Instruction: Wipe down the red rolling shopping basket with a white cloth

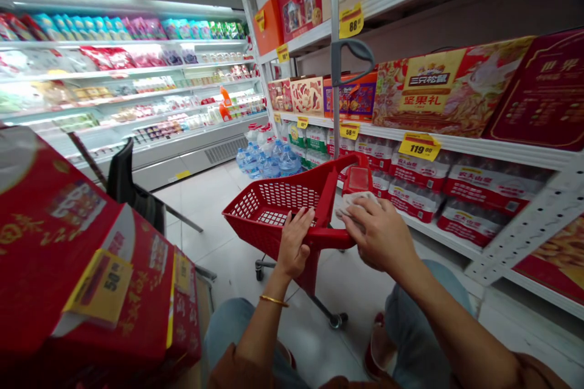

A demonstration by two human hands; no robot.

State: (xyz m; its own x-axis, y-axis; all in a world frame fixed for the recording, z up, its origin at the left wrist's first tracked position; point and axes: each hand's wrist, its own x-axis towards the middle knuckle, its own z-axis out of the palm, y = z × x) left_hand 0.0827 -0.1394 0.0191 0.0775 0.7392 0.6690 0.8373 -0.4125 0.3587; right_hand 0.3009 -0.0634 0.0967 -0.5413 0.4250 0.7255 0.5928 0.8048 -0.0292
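Observation:
A red plastic shopping cart [268, 243] stands on casters in front of my knees, its perforated basket holding nothing that I can see. My left hand [294, 242] rests on the near rim of the basket, fingers stretched out and thumb apart. In my right hand [381, 234] is a crumpled white cloth [359, 199], pressed against the red handle frame [333, 237] on the cart's right side. My fingers hide part of the cloth and of the frame beneath it. A grey hook-shaped handle on a pole [336, 97] rises behind the cart.
White shelving [456, 146] with gift boxes and packed water bottles runs along the right. Red cartons [150, 279] are stacked close on my left, with a black chair [123, 179] behind them. Large water bottles [274, 159] stand on the floor before a refrigerated display [201, 140].

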